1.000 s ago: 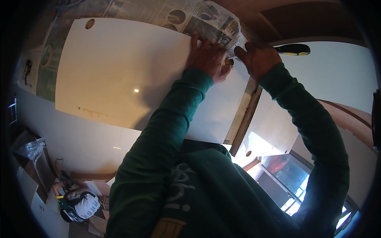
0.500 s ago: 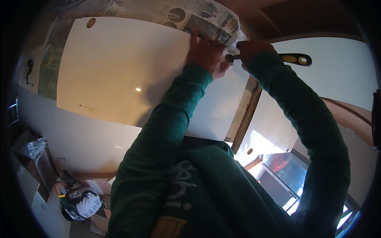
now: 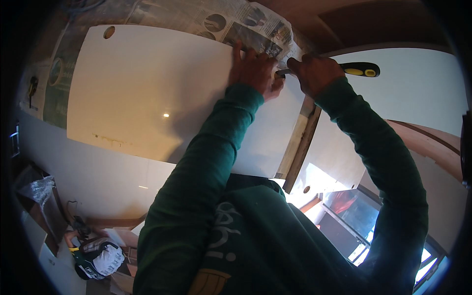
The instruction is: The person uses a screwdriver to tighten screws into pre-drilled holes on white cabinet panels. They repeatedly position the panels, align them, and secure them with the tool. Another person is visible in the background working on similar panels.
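Note:
A hand tool with a black and yellow handle is in my right hand, which closes round its narrow metal shank, the handle sticking out to the right. The shank's tip reaches the right end of a white board, close to my left hand's fingers. Whether it is a file or a chisel I cannot make out. My left hand rests on the board with its fingers apart, beside the tip. In the board's far left corner is a round hole.
Newspaper lies under the board's far edge. Wooden strips run past its right end. Other white panels are to the right. A small black tool lies far left. At lower left a person works among boards.
My right hand has turned slightly and the tool's handle has shifted a little left. The view has moved slightly; my left hand stays on the board.

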Available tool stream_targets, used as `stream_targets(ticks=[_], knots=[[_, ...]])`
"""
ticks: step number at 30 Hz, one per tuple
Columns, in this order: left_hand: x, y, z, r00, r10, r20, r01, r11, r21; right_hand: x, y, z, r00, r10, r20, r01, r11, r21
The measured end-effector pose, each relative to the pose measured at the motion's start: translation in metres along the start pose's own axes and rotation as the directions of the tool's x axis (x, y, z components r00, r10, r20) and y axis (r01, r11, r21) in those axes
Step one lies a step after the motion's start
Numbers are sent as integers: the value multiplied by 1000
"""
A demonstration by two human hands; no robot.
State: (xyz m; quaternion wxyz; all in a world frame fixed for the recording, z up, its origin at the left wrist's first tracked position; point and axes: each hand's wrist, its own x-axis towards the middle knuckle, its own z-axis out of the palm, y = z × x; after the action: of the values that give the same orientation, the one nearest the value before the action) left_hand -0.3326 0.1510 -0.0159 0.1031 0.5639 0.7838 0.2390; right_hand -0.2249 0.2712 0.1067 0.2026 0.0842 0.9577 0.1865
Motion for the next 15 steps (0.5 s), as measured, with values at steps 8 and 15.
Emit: stream_targets(ticks=[8, 15], knots=[[-3, -5, 6, 997, 72, -39, -72, 997, 5, 12, -11, -5, 982, 131, 134, -133, 991, 7], [1, 1, -8, 995, 37, 95, -40, 998, 39, 5, -4, -12, 918, 212, 334, -250, 965, 74]])
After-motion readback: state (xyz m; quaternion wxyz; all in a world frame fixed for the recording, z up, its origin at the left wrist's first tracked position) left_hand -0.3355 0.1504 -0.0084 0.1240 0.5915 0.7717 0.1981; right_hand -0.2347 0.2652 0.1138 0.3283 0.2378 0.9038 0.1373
